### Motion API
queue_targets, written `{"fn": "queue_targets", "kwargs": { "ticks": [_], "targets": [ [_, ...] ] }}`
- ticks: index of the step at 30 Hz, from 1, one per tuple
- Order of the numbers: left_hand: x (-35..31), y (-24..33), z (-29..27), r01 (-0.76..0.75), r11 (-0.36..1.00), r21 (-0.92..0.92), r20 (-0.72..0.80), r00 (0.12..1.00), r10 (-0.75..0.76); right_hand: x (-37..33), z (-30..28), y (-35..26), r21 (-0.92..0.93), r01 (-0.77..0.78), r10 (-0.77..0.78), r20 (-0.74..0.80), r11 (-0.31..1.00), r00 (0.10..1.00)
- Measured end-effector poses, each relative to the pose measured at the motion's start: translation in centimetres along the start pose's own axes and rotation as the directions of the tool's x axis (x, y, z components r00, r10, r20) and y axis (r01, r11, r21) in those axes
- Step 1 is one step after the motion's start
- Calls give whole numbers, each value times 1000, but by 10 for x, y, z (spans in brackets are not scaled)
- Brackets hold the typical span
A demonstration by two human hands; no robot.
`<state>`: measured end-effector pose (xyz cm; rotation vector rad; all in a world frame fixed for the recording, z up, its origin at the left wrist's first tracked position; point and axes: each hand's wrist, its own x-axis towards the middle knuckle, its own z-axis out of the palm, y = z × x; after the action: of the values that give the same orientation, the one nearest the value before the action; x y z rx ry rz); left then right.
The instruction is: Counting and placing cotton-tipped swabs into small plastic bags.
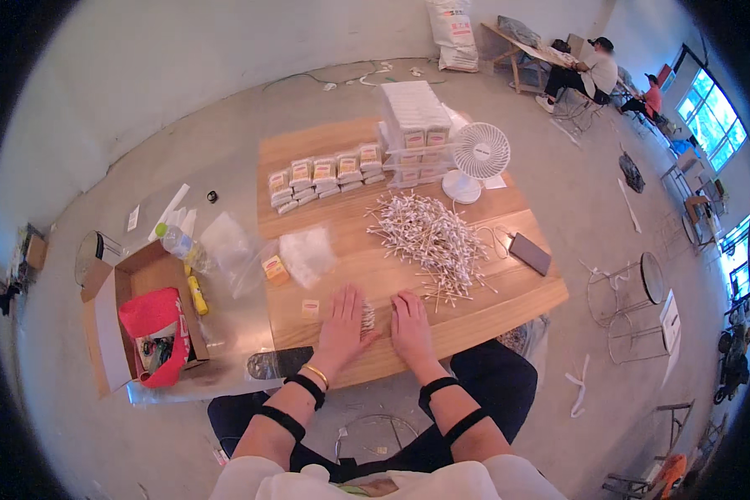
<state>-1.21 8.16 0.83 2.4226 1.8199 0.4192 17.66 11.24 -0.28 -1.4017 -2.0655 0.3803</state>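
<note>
A small bunch of cotton swabs (367,317) lies on the wooden table between my hands. My left hand (345,327) rests flat with its fingers stretched out, its thumb side against the bunch. My right hand (412,330) is just right of the bunch, fingers extended with their tips on the tabletop; nothing shows in it. Beyond my hands spreads a big loose heap of cotton swabs (429,237). Left of my left hand lies a small orange-and-white card (310,309). Farther off are a stack of similar cards (275,269) and clear plastic bags (306,254).
Filled swab packs (325,172) stand in rows at the back left, beside a tall stack of packs (417,117). A white fan (481,154) and a dark power bank (530,253) are to the right. An open cardboard box (142,267) sits on the left side.
</note>
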Motion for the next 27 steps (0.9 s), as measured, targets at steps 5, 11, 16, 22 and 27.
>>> {"fn": "queue_targets", "kwargs": {
  "ticks": [5, 11, 16, 22, 27],
  "targets": [
    [-3, 10, 9, 121, 992, 31, 27, 992, -122, 0, -2, -4, 10, 7, -7, 4, 1000, 1000],
    [5, 18, 8, 169, 985, 36, -4, 986, -169, -2, 2, 1, -24, -1, 0, -9, 1000, 1000],
    [-7, 24, 13, 199, 980, 16, 4, 980, -199, -1, 0, -6, -14, 8, -8, -40, 1000, 999],
    [-28, 42, 17, 176, 984, 25, -28, 984, -175, -2, -1, -3, -27, 8, -8, 2, 1000, 1000],
    [-26, 44, 11, 188, 981, 51, 67, 979, -192, -2, 2, 0, -22, 16, -18, -65, 1000, 998]
  ]
}}
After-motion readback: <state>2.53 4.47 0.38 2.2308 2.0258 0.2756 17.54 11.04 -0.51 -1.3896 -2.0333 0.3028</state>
